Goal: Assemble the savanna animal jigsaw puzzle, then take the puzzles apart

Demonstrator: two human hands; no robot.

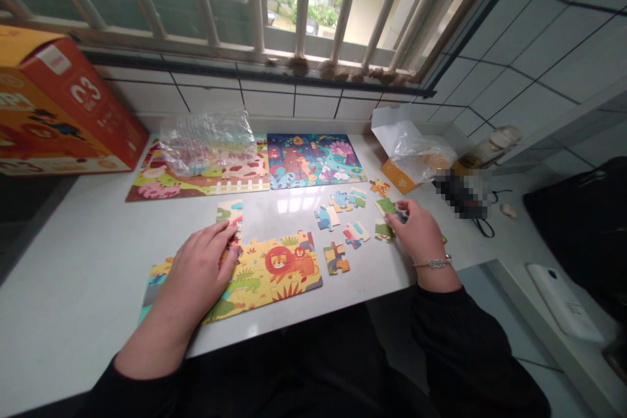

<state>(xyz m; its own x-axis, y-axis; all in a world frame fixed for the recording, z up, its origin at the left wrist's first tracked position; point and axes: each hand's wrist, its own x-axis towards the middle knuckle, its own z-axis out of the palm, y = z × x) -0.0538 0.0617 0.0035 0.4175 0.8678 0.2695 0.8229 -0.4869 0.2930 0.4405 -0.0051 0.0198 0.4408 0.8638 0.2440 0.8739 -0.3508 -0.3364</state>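
A partly joined yellow lion puzzle [274,271] lies on the white counter [83,255] in front of me. My left hand [200,268] rests on its left part, fingers bent and pressing a piece at the puzzle's upper edge. My right hand [416,232] sits to the right, fingers pinched on a green loose piece [386,206]. Several loose pieces [343,222] lie scattered between my hands. One pale piece [229,211] lies just beyond my left fingers.
Two finished puzzles, a pink one [196,179] under a clear plastic bag [208,140] and a blue one [313,160], lie near the tiled wall. An orange box [59,104] stands far left. A small open box with plastic [411,157] sits right, beside a dark blurred object [463,192].
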